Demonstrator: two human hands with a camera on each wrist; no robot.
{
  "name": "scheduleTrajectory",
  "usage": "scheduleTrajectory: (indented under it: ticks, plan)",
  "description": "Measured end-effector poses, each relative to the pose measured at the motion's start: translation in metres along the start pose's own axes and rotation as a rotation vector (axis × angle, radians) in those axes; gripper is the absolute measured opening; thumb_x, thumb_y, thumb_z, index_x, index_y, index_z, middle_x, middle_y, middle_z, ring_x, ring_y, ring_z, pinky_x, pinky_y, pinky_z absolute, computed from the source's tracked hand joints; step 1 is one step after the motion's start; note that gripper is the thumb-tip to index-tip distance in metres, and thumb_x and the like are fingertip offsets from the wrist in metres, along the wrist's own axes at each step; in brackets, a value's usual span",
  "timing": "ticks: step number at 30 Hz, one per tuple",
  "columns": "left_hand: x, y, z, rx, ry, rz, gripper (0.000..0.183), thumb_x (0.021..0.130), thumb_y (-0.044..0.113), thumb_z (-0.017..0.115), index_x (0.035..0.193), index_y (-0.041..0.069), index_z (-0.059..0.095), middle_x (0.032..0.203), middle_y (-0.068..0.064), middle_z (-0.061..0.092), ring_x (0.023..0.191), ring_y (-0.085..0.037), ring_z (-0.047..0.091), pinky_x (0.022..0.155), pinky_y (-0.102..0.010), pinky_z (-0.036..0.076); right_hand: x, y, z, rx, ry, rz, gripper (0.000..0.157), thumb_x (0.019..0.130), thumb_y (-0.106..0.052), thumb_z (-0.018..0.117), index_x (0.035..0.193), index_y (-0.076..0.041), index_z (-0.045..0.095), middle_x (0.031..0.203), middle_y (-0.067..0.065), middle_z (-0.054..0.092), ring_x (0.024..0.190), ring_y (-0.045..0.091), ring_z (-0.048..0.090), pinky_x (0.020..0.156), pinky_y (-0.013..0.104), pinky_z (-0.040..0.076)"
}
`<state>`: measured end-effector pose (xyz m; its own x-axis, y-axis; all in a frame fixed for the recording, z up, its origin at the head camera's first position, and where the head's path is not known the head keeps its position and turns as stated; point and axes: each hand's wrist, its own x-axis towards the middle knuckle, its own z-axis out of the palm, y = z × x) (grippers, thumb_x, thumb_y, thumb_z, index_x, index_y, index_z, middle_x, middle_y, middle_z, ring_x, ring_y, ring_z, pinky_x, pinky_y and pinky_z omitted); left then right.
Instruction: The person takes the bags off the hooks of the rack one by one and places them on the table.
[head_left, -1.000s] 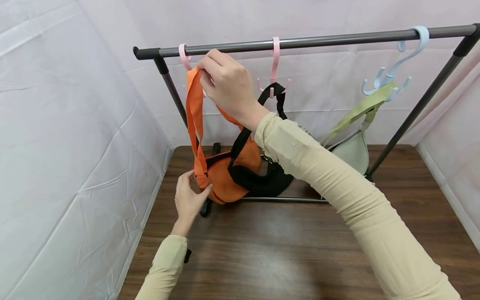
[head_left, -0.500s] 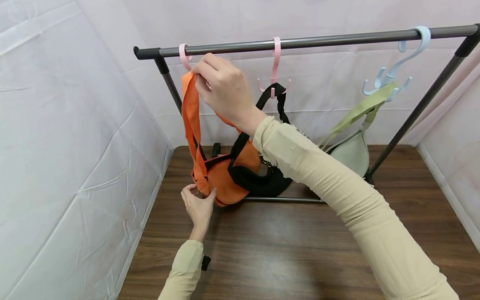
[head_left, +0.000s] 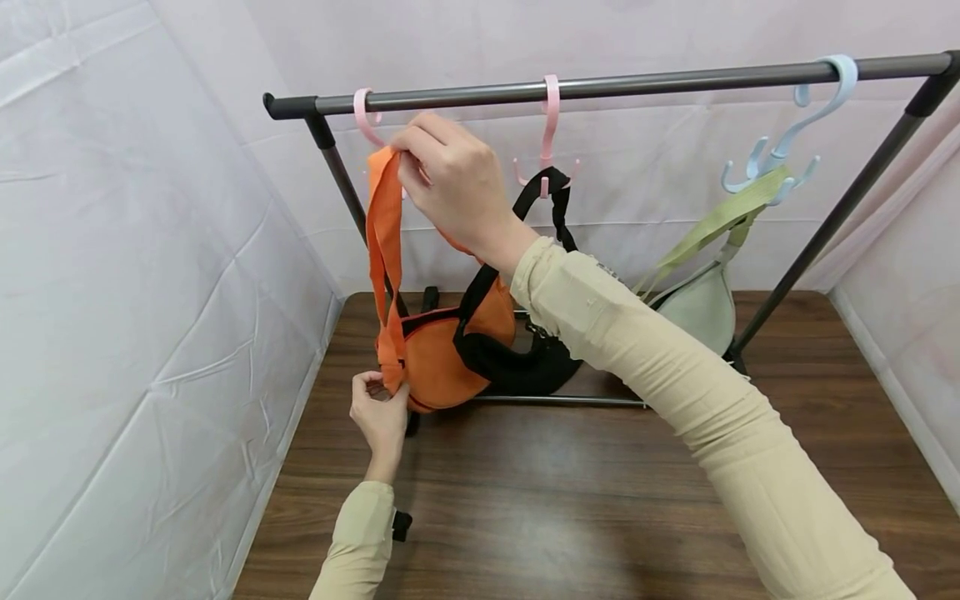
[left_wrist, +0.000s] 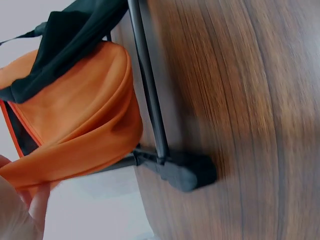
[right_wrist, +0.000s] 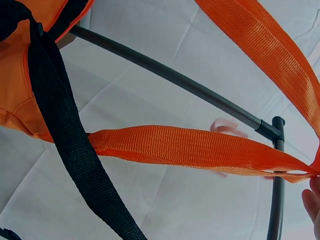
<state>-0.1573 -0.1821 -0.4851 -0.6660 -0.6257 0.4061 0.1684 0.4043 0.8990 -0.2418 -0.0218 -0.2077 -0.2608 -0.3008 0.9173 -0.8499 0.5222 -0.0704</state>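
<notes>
An orange bag (head_left: pixel 442 358) with an unzipped top hangs at the left of the rack. My right hand (head_left: pixel 453 179) pinches the top of its orange strap (right_wrist: pixel 175 145), just below the left pink hook (head_left: pixel 363 117). Down at the bag's left end, my left hand (head_left: pixel 381 412) pinches the fabric near the strap's base. In the left wrist view the left thumb and fingers (left_wrist: pixel 39 205) sit at the bag's edge. A black bag (head_left: pixel 517 362) overlaps the orange one, its strap looped on the middle pink hook (head_left: pixel 550 125).
A dark metal rack rail (head_left: pixel 660 79) spans the back. From a light blue hook (head_left: pixel 780 142) at right hangs a pale green bag (head_left: pixel 705 308). The rack's lower bar (head_left: pixel 562 400) runs above the brown wooden tabletop (head_left: pixel 570 500). White cloth walls (head_left: pixel 150 292) stand around.
My left hand has slid slightly down along the bag's left end and now pinches its edge. The right hand has lowered a little with the strap.
</notes>
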Motion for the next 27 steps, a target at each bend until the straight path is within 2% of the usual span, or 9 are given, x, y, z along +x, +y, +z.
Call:
scheduleTrajectory:
  ticks: [4, 7, 11, 14, 22, 27]
  plan:
    - [0.001, 0.001, -0.013, -0.069, -0.035, 0.093, 0.028, 0.063, -0.01, 0.07, 0.08, -0.006, 0.048, 0.072, 0.0, 0.053, 0.056, 0.003, 0.051, 0.05, -0.01, 0.042, -0.001, 0.002, 0.001, 0.002, 0.0, 0.006, 0.023, 0.086, -0.001, 0.044, 0.084, -0.001, 0.066, 0.081, 0.008, 0.06, 0.07, 0.018, 0.053, 0.065, 0.023, 0.044]
    - [0.0, 0.014, -0.026, -0.135, -0.065, 0.182, 0.028, 0.061, -0.015, 0.069, 0.078, -0.009, 0.047, 0.074, 0.002, 0.053, 0.056, 0.005, 0.052, 0.051, -0.01, 0.044, -0.003, 0.005, 0.002, 0.006, -0.002, 0.017, 0.022, 0.085, 0.0, 0.044, 0.084, 0.0, 0.066, 0.08, 0.009, 0.059, 0.07, 0.017, 0.052, 0.064, 0.022, 0.043]
    - [-0.003, 0.033, -0.039, -0.144, -0.073, 0.265, 0.028, 0.061, -0.016, 0.07, 0.077, -0.012, 0.048, 0.077, 0.01, 0.052, 0.064, 0.009, 0.054, 0.056, -0.009, 0.046, -0.005, 0.009, 0.003, -0.006, -0.015, 0.042, 0.021, 0.086, -0.001, 0.045, 0.084, 0.0, 0.066, 0.08, 0.009, 0.059, 0.07, 0.017, 0.052, 0.064, 0.022, 0.043]
    - [-0.003, 0.038, -0.046, -0.14, -0.066, 0.285, 0.028, 0.061, -0.016, 0.071, 0.078, -0.014, 0.048, 0.079, 0.016, 0.051, 0.067, 0.011, 0.054, 0.058, -0.007, 0.046, -0.007, 0.012, 0.003, -0.023, -0.03, 0.053, 0.021, 0.087, -0.002, 0.045, 0.084, 0.0, 0.066, 0.081, 0.009, 0.059, 0.072, 0.017, 0.052, 0.065, 0.023, 0.045]
    - [-0.003, 0.044, -0.059, -0.126, -0.029, 0.343, 0.026, 0.059, -0.019, 0.068, 0.077, -0.016, 0.05, 0.079, 0.019, 0.052, 0.069, 0.012, 0.053, 0.058, -0.005, 0.043, -0.016, 0.018, 0.01, -0.051, -0.078, 0.078, 0.019, 0.086, -0.002, 0.046, 0.083, 0.0, 0.065, 0.081, 0.009, 0.059, 0.074, 0.019, 0.053, 0.067, 0.024, 0.044]
    - [-0.003, 0.043, -0.069, -0.176, -0.019, 0.351, 0.026, 0.057, -0.021, 0.067, 0.077, -0.018, 0.05, 0.081, 0.02, 0.055, 0.07, 0.01, 0.055, 0.058, -0.005, 0.044, -0.023, 0.025, 0.018, -0.083, -0.123, 0.135, 0.018, 0.085, -0.002, 0.047, 0.084, -0.001, 0.065, 0.083, 0.008, 0.06, 0.075, 0.019, 0.054, 0.067, 0.025, 0.045]
